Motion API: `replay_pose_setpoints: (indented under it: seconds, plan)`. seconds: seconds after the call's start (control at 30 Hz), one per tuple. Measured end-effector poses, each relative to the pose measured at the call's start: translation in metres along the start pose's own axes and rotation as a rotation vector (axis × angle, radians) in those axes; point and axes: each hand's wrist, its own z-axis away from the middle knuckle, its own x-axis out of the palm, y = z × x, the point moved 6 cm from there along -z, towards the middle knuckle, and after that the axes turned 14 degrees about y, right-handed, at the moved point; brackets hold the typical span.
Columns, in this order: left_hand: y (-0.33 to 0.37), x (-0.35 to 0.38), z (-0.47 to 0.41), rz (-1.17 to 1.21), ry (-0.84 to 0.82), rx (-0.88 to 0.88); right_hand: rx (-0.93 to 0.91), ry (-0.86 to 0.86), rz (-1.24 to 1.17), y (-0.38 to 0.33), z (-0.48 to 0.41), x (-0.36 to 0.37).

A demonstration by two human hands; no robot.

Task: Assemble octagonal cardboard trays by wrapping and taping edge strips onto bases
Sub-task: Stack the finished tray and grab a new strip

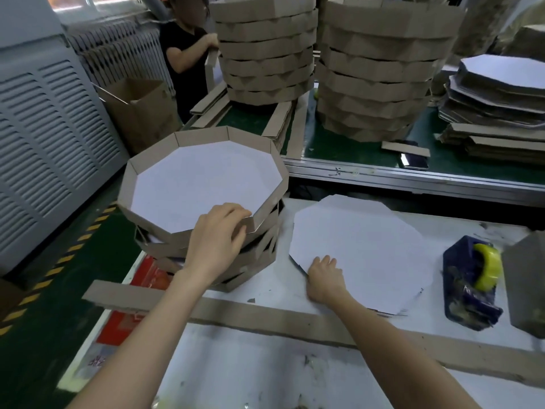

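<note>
- The white work table point(265, 376) fills the near ground, and across it runs the long edge strip point(236, 311), lying flat, its long axis left to right, dipping slightly toward the right. Both forearms cross over it.
- Far side of that strip, to the right: a flat white octagonal base point(362, 249), on top of what looks like a thin pile of the same, flat on the table and well within reach.
- To the left, a short stack of finished trays point(206, 184) at the table's left edge, the top one open side up with its brown wall all the way round.
- Here's the relation that matters: the base lies beyond the strip, and the strip lies between the base and the person. So I'd judge the next move has to bring these two together, base to strip or strip up round the base.
- Right hand point(326, 278) is the nearer one to the base. It's flat, palm down, fingers spread a little, resting on the base's near left edge. Not gripping anything that I can see.
- Left hand point(219, 231) sits on the top tray's near wall, fingers curled over the rim, thumb outside. It reads as a light hold on that rim.
- Tape dispenser point(474, 278), blue with a yellow roll, waits just beside the base on its right, apart from both hands.
</note>
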Motion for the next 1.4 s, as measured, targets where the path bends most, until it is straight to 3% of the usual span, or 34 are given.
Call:
replay_pose_setpoints:
  seconds: [0.13,0.33,0.47,0.57,0.8,1.0,1.17,1.4]
  plan:
    - [0.016,-0.01,0.008,0.143,0.013,0.063,0.007,0.184,0.059,0.008,0.0,-0.047]
    - [0.039,-0.029,0.001,0.385,-0.001,-0.014,0.092,0.411,-0.007,0.041,0.001,-0.186]
    - [0.058,-0.056,-0.004,0.547,0.03,-0.05,0.159,0.558,-0.202,0.066,0.046,-0.263]
    - [0.076,-0.077,-0.003,0.583,0.034,-0.024,0.036,0.599,-0.356,0.067,0.098,-0.31]
    - [0.11,-0.137,0.003,0.629,0.131,0.095,-0.283,0.364,-0.48,0.039,0.198,-0.356]
    - [0.111,-0.159,0.031,0.707,0.01,0.056,-0.431,0.129,-0.524,0.008,0.233,-0.348]
    - [0.098,-0.159,0.076,0.757,-0.161,0.077,-0.59,0.0,-0.421,-0.023,0.236,-0.32]
    - [0.076,-0.128,0.127,0.92,-0.348,-0.208,-0.793,-0.174,-0.348,-0.05,0.237,-0.285]
